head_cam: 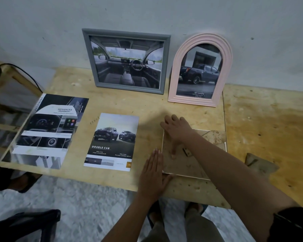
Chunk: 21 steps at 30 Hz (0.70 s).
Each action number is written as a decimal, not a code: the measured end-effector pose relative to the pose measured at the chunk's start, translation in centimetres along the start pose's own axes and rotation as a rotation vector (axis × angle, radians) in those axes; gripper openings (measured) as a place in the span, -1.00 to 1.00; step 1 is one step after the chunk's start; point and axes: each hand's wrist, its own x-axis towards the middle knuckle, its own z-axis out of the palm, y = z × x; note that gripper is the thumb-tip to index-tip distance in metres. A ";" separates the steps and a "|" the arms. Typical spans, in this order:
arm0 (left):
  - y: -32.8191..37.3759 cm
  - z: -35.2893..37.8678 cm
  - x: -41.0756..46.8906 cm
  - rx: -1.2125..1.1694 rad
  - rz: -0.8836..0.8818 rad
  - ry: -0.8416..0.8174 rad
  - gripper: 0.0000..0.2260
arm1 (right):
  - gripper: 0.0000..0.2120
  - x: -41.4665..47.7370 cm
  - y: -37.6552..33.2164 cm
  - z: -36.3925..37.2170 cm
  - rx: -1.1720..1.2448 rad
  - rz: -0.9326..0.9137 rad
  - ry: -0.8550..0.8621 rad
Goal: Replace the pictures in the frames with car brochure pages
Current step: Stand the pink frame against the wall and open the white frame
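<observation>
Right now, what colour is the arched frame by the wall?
Pale pink, with ridged moulding; the arched frame shows best in the head view.

- I count three picture frames: a grey rectangular frame [126,34] and a pink arched frame [192,100] standing upright, and a face-down frame [182,165] lying flat.
- Two car pictures sit in the upright frames: a cabin picture [128,63] and a pickup picture [198,74].
- Two loose brochure pages: the "ADVANCED" page [47,126] and the "DOUBLE CAB" page [112,142].
- Two brown board pieces: one [215,136], another [259,163].
- Two hands, both mine: left hand [152,173], right hand [177,128].
- A short row of small dark fasteners [94,120], too tiny to count.
</observation>
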 end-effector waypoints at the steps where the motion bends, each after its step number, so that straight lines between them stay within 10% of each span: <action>1: 0.0 0.0 0.0 -0.002 0.001 0.006 -0.29 | -0.37 0.1 -0.1 -0.1 -0.009 -0.004 -0.004; 12: 0.0 0.0 -0.1 -0.024 -0.010 0.003 -0.28 | -0.04 -1.0 -0.5 -0.4 0.039 -0.028 -0.021; 21: -0.7 -1.2 1.4 -0.217 0.006 -0.098 -0.11 | -0.37 -2.1 -0.6 -1.1 0.221 -0.022 -0.009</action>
